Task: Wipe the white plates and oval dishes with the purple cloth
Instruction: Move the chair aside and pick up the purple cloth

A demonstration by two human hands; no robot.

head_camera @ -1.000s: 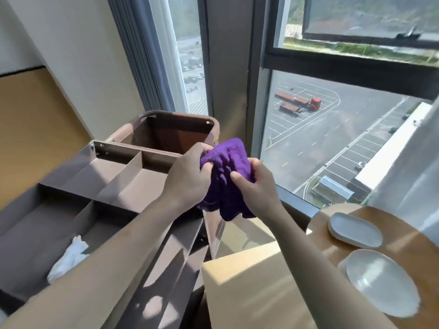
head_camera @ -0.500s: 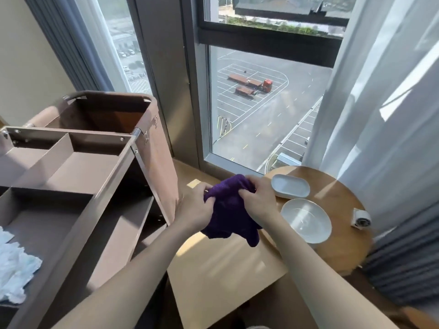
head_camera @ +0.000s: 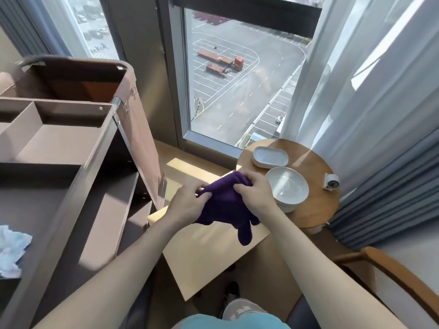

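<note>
- Purple cloth point(head_camera: 225, 207) is hanging bunched between both hands in the head view. It is over a pale wooden board point(head_camera: 209, 252) and just left of the round wooden table point(head_camera: 316, 205). One lobe is drooping at its near right.
- Left hand point(head_camera: 187, 203) is pinching the cloth's left edge, with thumb and curled fingers closing on the fabric.
- Right hand point(head_camera: 255, 194) is grasping the cloth's far right part, its fingers curling over the top of the bunch. It is overlapping the left rim of the plates in the picture, and I cannot tell whether it is touching them.
- White plates point(head_camera: 287, 188) are sitting in a stack on the near part of the table, the top one showing a glossy hollow.
- Oval dishes point(head_camera: 270, 156) are lying just beyond the plates on the far left of the table, near the window point(head_camera: 237, 79).
- Small white device point(head_camera: 331, 181) is standing at the table's right edge, apart from the plates.
- Brown cart point(head_camera: 71, 143) is filling the left side, its top tray divided into compartments. Crumpled white paper point(head_camera: 11, 252) is lying in the near left one, and a brown bag point(head_camera: 133, 110) is hanging at the cart's far end.
- White sheer curtain point(head_camera: 356, 91) is hanging to the right of the window, beyond the table.
- Wooden chair arm point(head_camera: 392, 269) is showing at the near right.
</note>
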